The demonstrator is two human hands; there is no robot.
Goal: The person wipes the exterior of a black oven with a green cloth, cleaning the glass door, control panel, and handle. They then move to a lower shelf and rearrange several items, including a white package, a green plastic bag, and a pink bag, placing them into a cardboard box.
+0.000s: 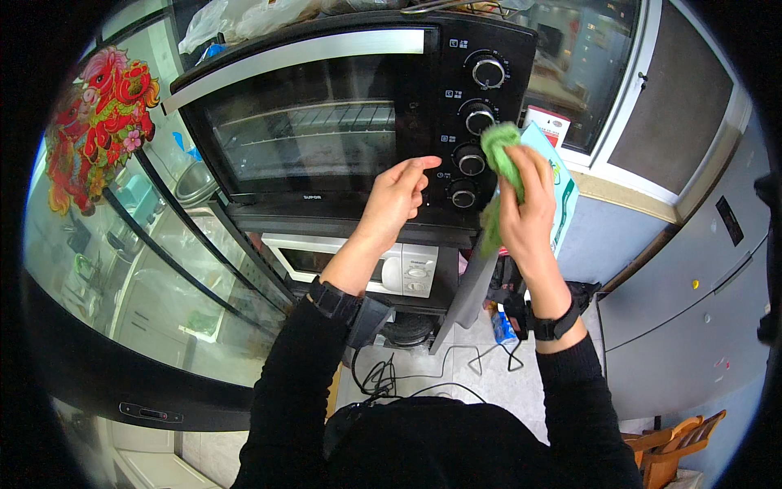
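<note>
My right hand (530, 205) grips a fuzzy green cloth (502, 153) at the right edge of the oven's control panel. Part of the cloth hangs below the fingers. In front of the lower part of the panel is my left hand (396, 192), its index finger pointing right and the other fingers curled, with nothing visible in them. Whether that fingertip touches the panel is unclear. The black Supor countertop oven (293, 140) has its glass door closed, with a wire rack visible inside. Several round knobs run down the panel, including the top knob (488, 73) and the bottom knob (462, 194).
A white microwave (418, 270) sits on the shelf below. Plastic bags (263, 18) lie atop the oven. A teal-and-white packet (565, 195) stands behind my right hand. Cables (382, 376) trail over the floor. A glass sliding door (183, 293) is left; a grey refrigerator (678, 293) is right.
</note>
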